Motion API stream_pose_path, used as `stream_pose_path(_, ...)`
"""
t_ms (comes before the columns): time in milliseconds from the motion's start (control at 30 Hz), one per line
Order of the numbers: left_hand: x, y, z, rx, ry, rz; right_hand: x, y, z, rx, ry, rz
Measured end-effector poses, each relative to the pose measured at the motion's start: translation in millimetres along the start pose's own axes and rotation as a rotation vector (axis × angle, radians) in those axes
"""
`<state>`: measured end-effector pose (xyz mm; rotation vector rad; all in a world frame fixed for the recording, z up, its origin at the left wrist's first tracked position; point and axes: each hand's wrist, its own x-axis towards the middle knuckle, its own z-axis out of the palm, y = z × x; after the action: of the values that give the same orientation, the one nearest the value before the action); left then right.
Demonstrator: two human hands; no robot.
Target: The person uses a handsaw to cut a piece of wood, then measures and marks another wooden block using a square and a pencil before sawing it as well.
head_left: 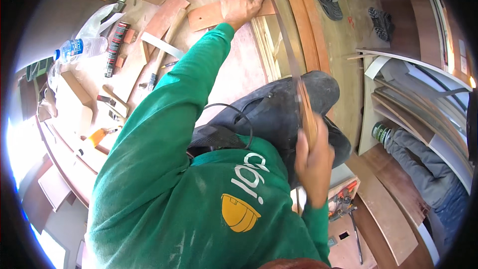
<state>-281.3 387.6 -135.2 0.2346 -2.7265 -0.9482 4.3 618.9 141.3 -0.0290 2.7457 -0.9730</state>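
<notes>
My right hand point(315, 162), slightly blurred, is closed round the wooden handle point(308, 117) of a handsaw. The saw's long thin blade point(286, 37) runs away from me to the top of the view. My left hand point(242, 4) grips a short reddish wood board point(203, 17) and presses it down on a pale timber edge point(260, 32). The board's right end meets the blade just beyond my left thumb; whether a cut is there I cannot tell. A small dark hole shows near the board's left end.
On the left lie a plastic bottle point(89, 46), a dark sealant tube point(117, 49), a hammer point(115, 100) and a yellow-handled tool point(94, 138). A person's shoe point(328, 2) is at upper right. Stacked panels point(413, 104) and a tool box point(343, 197) stand on the right.
</notes>
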Motion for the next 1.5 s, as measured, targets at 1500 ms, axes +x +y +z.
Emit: stream_pose_path(1500, 1.3, 4.0, -1.8, 0.049, 0.028, 0.006, 82.9, 3.8, 32.1, 0.007, 0.035, -0.045)
